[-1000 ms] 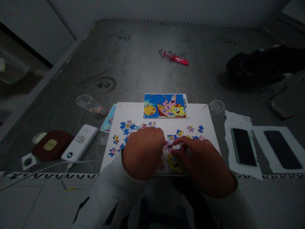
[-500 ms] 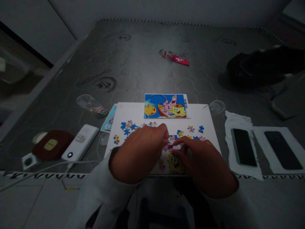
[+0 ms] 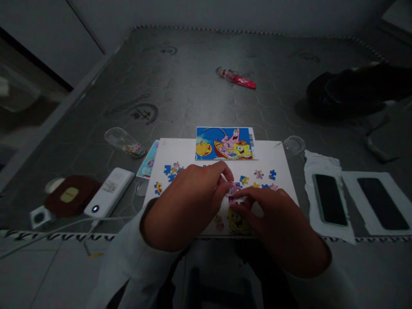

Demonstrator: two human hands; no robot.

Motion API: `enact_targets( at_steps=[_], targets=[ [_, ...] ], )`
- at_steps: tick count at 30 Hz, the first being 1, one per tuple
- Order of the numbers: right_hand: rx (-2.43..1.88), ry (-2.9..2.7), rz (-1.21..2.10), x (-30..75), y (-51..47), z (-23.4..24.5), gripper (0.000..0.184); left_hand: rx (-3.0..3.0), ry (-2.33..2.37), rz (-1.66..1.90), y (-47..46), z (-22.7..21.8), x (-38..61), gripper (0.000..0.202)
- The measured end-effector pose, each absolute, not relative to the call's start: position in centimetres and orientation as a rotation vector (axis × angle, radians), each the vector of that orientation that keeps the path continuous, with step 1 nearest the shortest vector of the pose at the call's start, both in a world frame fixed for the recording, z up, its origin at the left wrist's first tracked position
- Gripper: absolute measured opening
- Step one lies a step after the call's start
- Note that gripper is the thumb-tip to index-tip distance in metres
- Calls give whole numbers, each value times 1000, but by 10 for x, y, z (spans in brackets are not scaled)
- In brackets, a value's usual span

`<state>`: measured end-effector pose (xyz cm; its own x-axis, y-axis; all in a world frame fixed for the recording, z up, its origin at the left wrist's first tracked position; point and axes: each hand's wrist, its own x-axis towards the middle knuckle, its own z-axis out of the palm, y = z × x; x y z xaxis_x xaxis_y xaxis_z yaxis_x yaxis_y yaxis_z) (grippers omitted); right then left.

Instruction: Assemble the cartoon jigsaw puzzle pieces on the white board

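A white board (image 3: 277,159) lies at the near edge of a grey mat, with several loose blue and pink puzzle pieces (image 3: 167,170) scattered on it. A colourful cartoon reference picture (image 3: 224,143) rests at the board's far edge. My left hand (image 3: 186,204) is curled, its fingertips pinching a small puzzle piece (image 3: 232,189) at the board's middle. My right hand (image 3: 277,225) meets it from the right, fingers bent and pressing on the joined pieces (image 3: 236,219). Both hands cover part of the assembled section.
A white power bank (image 3: 108,192) with a cable, a dark red case (image 3: 69,196) and a clear tube (image 3: 124,143) lie left of the board. Two phones (image 3: 328,198) on white paper lie to the right. A red wrapper (image 3: 237,78) and a dark bag (image 3: 350,92) sit farther back.
My left hand has slid forward and to the right, covering more loose pieces, and its fingertips now meet my right hand's. My right hand has barely moved.
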<state>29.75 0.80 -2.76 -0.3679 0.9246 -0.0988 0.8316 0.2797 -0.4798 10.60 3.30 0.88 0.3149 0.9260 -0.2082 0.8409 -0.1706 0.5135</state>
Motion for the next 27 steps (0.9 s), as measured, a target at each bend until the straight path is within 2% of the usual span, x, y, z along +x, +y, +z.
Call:
enact_targets(
  at_steps=[3, 6, 12, 17, 21, 27],
  targets=[
    [-1600, -2300, 653, 300, 9, -26, 10, 2047, 1553, 206, 31, 5, 107, 16],
    [-1575, -2257, 556, 302, 11, -22, 15, 2065, 1587, 155, 29, 0, 111, 16],
    [-1607, -2144, 595, 303, 13, -16, 20, 2167, 1567, 0, 22, 2, 125, 33],
    [-1709, -2139, 728, 306, 13, -22, 23, 2155, 1632, -27, 24, 1, 126, 22],
    [-1855, -2144, 794, 306, 15, -29, 23, 2118, 1651, -51, 27, -5, 125, 23],
    [-1931, -2187, 716, 301, 14, -31, 26, 2152, 1651, -60, 27, -12, 128, 22]
  ],
)
